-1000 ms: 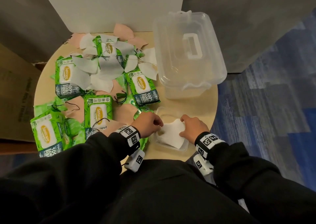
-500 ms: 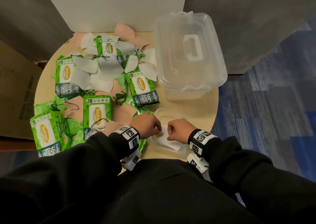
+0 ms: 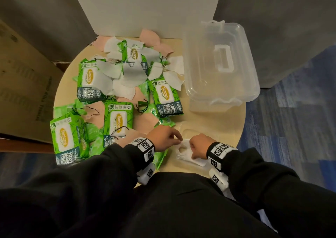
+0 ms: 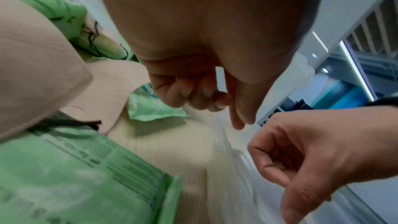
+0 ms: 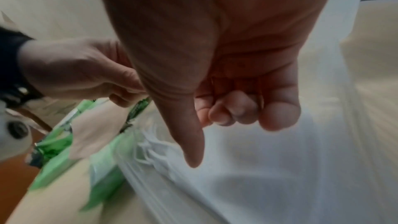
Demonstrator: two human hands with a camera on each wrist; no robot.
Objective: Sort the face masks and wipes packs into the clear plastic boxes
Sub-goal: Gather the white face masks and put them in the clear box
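Both hands sit low in the middle of the head view. The right hand (image 3: 197,144) has its fingers curled, and its grip presses on a white mask (image 3: 187,153). I cannot tell if it pinches the mask. The left hand (image 3: 164,137) is just beside it, fingers curled too, and what its grip has hold of is too blurry to tell.

The mask lies in a small box (image 3: 183,128) at the near edge of the tabletop (image 3: 218,121). Its long side slants from the upper left down to the lower right.

A big box (image 3: 221,63) with its lid on stands at the upper right, long side running up the frame. Green wipes packs (image 3: 118,123) and more masks (image 3: 133,74) lie mixed at the left.

The tabletop is round and pale wood. A white board (image 3: 145,7) stands behind it. A cardboard box (image 3: 23,77) sits at far left, and blue carpet (image 3: 300,110) at right.
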